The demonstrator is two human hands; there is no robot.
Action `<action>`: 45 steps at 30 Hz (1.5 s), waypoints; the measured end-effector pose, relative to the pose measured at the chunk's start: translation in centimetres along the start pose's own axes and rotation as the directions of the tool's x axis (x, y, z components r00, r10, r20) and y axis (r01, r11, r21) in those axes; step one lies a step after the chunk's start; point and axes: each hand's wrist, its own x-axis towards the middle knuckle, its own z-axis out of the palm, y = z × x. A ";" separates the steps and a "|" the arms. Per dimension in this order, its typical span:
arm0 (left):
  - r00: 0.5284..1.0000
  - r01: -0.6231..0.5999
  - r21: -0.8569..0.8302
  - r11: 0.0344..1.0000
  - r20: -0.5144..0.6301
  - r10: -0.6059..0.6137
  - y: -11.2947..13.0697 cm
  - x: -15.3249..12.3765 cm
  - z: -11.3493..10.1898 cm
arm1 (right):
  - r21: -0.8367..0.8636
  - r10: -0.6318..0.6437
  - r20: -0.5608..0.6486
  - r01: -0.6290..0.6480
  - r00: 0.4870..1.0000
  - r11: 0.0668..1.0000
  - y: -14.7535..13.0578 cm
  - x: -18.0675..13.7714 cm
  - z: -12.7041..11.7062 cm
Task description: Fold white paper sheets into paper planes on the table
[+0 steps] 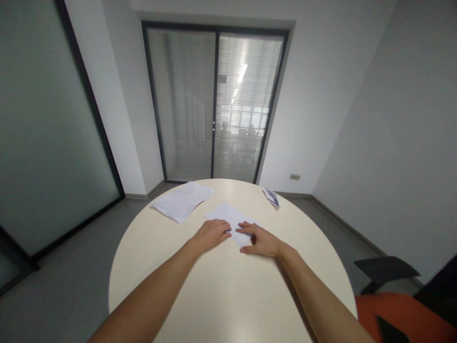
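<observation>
Left hand [212,233] and right hand [260,240] meet over a white sheet [227,210]

Closest to the person, the round cream table [214,300] spreads beneath two bare forearms, with a broad stretch of top between them and the wrists; at the right, just past the table's curved edge, stands an orange chair [396,312] with a black armrest [387,269], so that side of the room is the tighter one; the left side opens onto grey floor [74,271].

Farther in, the white sheet lies around the middle of the table, turned so that one corner points back between the hands; the left hand is palm down, fingers bent onto the sheet's left part, and I cannot tell whether it pinches the paper or only presses it; the right hand rests with fingers spread over the right part, thumb held apart, clasping nothing.

Beyond the hands, a larger paper [183,201] lies to the left, reaching close to the table's rim; a small folded paper [272,197] sits near the rim on the right, tabletop showing between each and the white sheet; past the far edge rise a dark-framed glass door [246,124] with blinds and a pale wall [321,95].
</observation>
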 end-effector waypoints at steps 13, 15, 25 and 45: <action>1.000 -0.027 -0.055 0.998 0.008 0.027 0.0 -0.2 -0.6 | 0.114 0.005 -0.104 0.007 0.995 0.993 0.0 0.0 0.0; 0.999 -0.040 -0.072 0.997 0.014 0.041 -0.2 -0.2 -0.7 | 0.112 0.005 -0.106 0.006 0.994 0.994 -0.1 0.0 -0.1; 0.997 0.072 -0.141 0.987 0.013 -0.071 -0.3 -0.1 -0.7 | 0.124 -0.039 -0.121 0.054 0.992 0.991 -0.6 -0.3 -0.6; 0.996 0.087 -0.097 0.991 -0.013 -0.089 0.4 0.2 -0.5 | -0.014 0.093 -0.291 -0.101 0.952 0.995 0.2 0.3 -0.2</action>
